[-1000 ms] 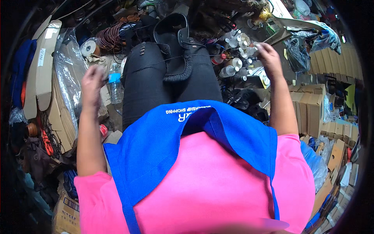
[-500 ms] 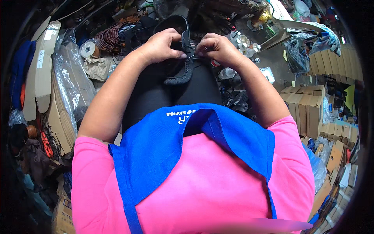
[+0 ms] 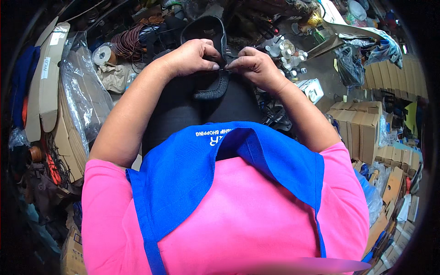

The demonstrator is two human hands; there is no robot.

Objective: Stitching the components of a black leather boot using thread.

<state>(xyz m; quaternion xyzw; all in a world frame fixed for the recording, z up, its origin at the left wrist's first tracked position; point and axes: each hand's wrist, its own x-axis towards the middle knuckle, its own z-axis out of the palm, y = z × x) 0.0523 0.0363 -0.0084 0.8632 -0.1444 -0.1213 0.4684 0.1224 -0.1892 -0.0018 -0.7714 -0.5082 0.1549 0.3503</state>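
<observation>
A black leather-like piece with a row of stitches along its edge lies over my lap, its upper part rising in a wide curved loop. My left hand is closed on its left side, thumb pressed near the stitched edge. From the right, my right hand meets that same edge in a pinch, its fingertips almost touching the left thumb. Whatever the right fingers pinch is too small to make out. The black piece's middle is partly hidden behind the left hand.
Several small bottles and a white-and-dark tin stand beyond my right forearm. Coiled brown cord and a spool lie at the far left. Stacked cardboard fills the right side; cardboard sheets lean at left.
My right hand has shifted slightly left and down, closer to the left thumb. A thin shiny thing seen between the hands before is now barely visible. The black piece stays nearly in place.
</observation>
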